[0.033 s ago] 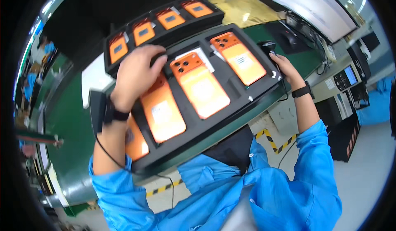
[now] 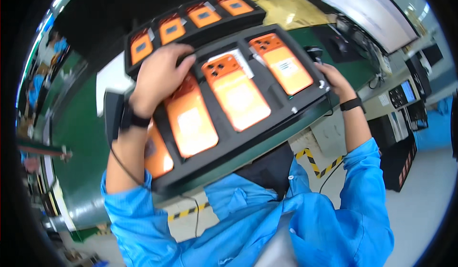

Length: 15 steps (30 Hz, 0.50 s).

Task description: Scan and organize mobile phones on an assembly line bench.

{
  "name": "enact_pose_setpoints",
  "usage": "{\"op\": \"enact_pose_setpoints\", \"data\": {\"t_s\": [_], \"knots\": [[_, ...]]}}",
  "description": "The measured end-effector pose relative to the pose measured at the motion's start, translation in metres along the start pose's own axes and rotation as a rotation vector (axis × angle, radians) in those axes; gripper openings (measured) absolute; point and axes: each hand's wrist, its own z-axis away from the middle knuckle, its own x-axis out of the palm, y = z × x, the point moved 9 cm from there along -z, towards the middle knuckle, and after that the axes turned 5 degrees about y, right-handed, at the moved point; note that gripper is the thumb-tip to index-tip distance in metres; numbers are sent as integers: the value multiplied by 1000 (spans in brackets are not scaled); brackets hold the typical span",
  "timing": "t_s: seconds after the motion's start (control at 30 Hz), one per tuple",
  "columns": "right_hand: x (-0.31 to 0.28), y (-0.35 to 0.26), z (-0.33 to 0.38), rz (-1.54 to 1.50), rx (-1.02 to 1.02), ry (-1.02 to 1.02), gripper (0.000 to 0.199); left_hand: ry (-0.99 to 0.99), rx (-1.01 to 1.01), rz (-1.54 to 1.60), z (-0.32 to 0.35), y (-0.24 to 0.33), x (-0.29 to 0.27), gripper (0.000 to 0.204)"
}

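Note:
My left hand (image 2: 161,73) reaches over the far left part of a black foam tray (image 2: 281,105). Its thumb is apart from its bent fingers, and I see nothing held between them. Below it lie an orange phone (image 2: 191,124) with its top partly covered and another orange phone (image 2: 157,155) mostly hidden by my wrist. A third phone (image 2: 238,97) and a fourth phone (image 2: 284,69) fill slots to the right, camera side up. My right hand (image 2: 336,80), beside the tray's right end, is closed round a black handheld scanner (image 2: 313,52); its grip is mostly hidden.
A second black tray (image 2: 210,32) of orange phones stands behind. Yellow wrapping (image 2: 291,11) lies farther back. A monitor (image 2: 369,9), mouse (image 2: 339,42) and grey device with a screen (image 2: 403,93) are at right. White paper (image 2: 107,83) lies left on the green table (image 2: 86,133).
The trays and monitor sit slightly higher and farther right in the picture, as if the view shifted. Both hands keep nearly the same places over and beside the tray.

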Motion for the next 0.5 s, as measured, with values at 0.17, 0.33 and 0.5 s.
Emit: {"op": "enact_pose_setpoints", "data": {"t_s": [0.17, 0.33, 0.5], "knots": [[-8, -68, 88, -537, -42, -91, 41, -56, -17, 7, -1, -27, 19, 29], [151, -117, 219, -739, 87, -563, 55, 7, 54, 47, 2, -25, 22, 32], [261, -99, 275, -597, 363, -847, 54, 15, 61, 7, 11, -26, 33, 36]]}}
